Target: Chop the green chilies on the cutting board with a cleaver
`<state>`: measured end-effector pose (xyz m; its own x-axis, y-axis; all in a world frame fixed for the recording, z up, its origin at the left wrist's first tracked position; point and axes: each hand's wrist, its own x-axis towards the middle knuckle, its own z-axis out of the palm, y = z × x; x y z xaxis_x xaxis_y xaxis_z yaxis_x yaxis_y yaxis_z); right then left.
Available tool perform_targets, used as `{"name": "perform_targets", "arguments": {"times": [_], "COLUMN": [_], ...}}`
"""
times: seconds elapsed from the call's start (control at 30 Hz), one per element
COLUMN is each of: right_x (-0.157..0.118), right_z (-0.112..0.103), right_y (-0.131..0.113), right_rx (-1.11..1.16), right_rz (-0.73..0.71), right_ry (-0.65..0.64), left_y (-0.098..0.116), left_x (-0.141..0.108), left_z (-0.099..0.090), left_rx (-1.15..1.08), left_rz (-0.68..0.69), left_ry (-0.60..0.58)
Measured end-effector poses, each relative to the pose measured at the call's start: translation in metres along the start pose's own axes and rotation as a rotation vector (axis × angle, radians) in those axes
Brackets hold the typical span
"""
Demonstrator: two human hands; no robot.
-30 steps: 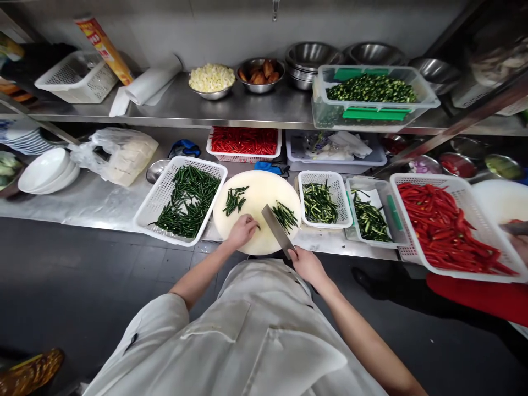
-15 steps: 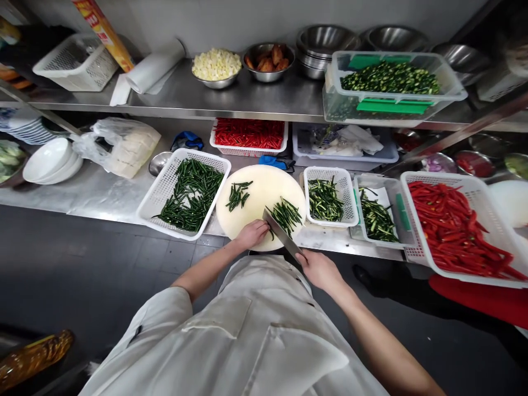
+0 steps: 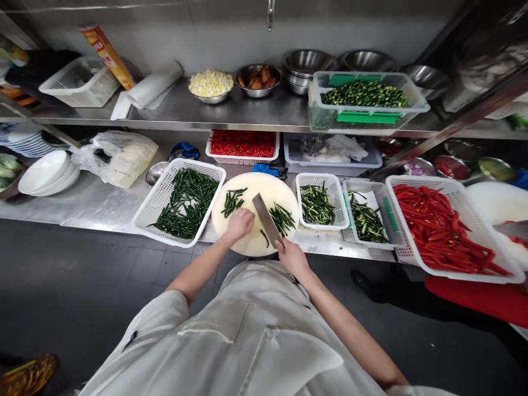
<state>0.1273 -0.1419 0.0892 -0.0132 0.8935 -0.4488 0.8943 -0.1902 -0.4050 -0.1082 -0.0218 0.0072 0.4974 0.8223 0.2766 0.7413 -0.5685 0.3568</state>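
Note:
My right hand (image 3: 294, 259) grips the handle of a cleaver (image 3: 264, 217), its blade slanting across a round white cutting board (image 3: 259, 184). To the right of the blade lies a pile of cut green chili peppers (image 3: 282, 219). A dark curved chili piece (image 3: 264, 237) rests alone left of the blade, near the board's front. My left hand (image 3: 240, 224) is over the board's left half with its fingers curled; whatever may be in them is hidden. Just behind it sits a small bunch of green chilies (image 3: 233, 202).
Left of the board stands a white basket (image 3: 142, 220) of green chilies. To the right are a small basket (image 3: 343, 203) and a clear tub (image 3: 394, 234) of cut green pieces, then a basket (image 3: 449, 267) of red chilies. A steel shelf (image 3: 173, 113) with bowls runs behind. Someone's leg (image 3: 391, 286) shows at right.
My left hand has left the cut pile by the blade and moved left toward the small bunch. The cleaver has shifted left, away from the pile. The camera view has tilted up slightly.

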Motion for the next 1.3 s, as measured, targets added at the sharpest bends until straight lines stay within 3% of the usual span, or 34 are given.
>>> {"name": "perform_targets", "arguments": {"times": [0.1,0.17,0.3,0.47,0.63,0.77,0.93,1.03,1.13,1.2,1.3], "right_x": [-0.027,-0.037,-0.039,-0.038,-0.042,-0.014,0.019,0.008,-0.016,-0.028,-0.033], "right_z": [-0.001,-0.005,-0.010,-0.017,-0.024,-0.010,0.002,0.000,-0.002,-0.003,-0.004], "right_y": [0.029,0.044,0.047,0.030,0.034,0.022,0.002,0.015,0.040,0.053,0.060], "right_rx": [0.006,-0.023,-0.078,-0.115,-0.140,-0.109,0.048,0.115,0.108,0.070,0.004], "right_rz": [-0.065,-0.056,0.052,0.068,0.020,0.036,-0.005,-0.032,-0.079,-0.077,-0.023], "right_ry": [-0.112,-0.178,-0.122,-0.077,-0.128,-0.090,0.038,0.054,-0.091,-0.183,-0.177], "left_y": [-0.024,-0.036,-0.028,0.024,0.051,0.052,0.035,0.005,-0.027,-0.037,-0.028], "left_x": [0.017,0.018,-0.001,-0.032,-0.036,-0.034,-0.016,0.007,0.022,0.022,0.006], "left_z": [-0.013,-0.017,-0.009,0.024,0.039,0.038,0.025,0.005,-0.016,-0.024,-0.019], "left_rx": [0.139,0.169,0.050,-0.243,-0.312,-0.305,-0.220,-0.032,0.130,0.158,0.104], "left_rz": [-0.297,-0.311,-0.121,0.201,0.251,0.235,0.265,-0.003,-0.278,-0.285,-0.124], "left_ry": [0.113,0.077,-0.031,-0.163,-0.150,-0.156,-0.211,-0.041,0.091,0.070,-0.018]}}
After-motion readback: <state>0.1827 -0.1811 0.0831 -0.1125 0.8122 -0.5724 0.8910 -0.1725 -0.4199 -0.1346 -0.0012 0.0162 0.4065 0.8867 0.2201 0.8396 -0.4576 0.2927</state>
